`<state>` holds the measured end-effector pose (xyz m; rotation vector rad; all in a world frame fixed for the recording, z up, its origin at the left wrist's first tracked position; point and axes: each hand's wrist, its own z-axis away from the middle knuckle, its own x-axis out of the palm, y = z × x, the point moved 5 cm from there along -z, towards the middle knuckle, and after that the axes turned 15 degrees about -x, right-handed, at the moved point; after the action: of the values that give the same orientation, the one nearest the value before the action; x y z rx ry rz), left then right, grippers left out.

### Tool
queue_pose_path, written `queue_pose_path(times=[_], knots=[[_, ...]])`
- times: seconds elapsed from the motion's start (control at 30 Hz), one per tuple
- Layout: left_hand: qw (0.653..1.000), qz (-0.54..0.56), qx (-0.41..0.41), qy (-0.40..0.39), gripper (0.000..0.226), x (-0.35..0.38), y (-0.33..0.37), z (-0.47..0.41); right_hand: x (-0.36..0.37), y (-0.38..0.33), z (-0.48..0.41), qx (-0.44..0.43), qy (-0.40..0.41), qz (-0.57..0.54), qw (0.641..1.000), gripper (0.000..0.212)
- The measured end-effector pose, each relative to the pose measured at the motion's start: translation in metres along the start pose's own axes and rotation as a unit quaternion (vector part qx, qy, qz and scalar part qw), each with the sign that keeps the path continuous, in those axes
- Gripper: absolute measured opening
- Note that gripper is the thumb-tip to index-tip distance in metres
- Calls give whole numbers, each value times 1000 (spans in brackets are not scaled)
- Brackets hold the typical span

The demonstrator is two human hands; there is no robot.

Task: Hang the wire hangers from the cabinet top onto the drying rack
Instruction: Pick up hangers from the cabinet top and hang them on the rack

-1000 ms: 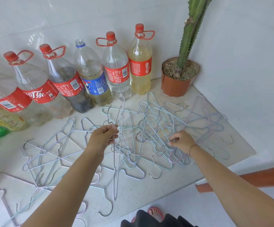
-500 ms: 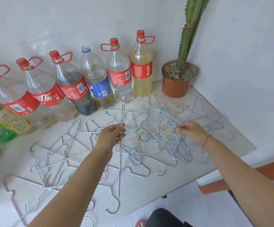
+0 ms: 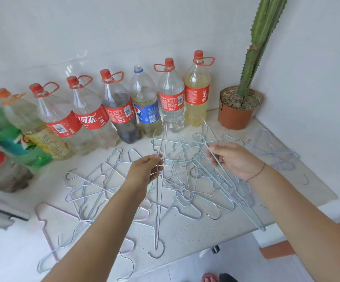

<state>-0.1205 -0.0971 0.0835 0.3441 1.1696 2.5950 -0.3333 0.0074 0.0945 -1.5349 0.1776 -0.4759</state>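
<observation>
Several pale blue and lilac wire hangers lie tangled over the white speckled cabinet top. My left hand pinches one hanger seen edge-on, lifted above the pile with its hook up. My right hand grips a second light blue hanger, raised at a slant, its lower end past the cabinet's front edge. The drying rack is not in view.
A row of large plastic soda bottles lines the back wall. A potted cactus stands in the right corner. White walls close the back and right. The floor and a pink slipper show below the front edge.
My right hand has lifted a hanger clear of the pile and turned palm up. My left hand keeps its hanger raised. The view has tilted upward.
</observation>
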Motion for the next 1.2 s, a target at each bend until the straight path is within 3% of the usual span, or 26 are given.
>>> queue_pose_path(times=[0.27,0.47,0.87,1.2], knots=[[992,67,44,101,7,-61,5,50,81,2,-16,22,-117,-14,993,19],[960,153,75,224,9,-105,-22,108,142,8,-11,46,-263,-17,964,18],[837,302,133,436,15,-121,-151,312,235,13,138,81,-498,-24,863,22],[696,404,146,576,13,-77,-322,535,275,9,387,149,-672,-49,723,21]])
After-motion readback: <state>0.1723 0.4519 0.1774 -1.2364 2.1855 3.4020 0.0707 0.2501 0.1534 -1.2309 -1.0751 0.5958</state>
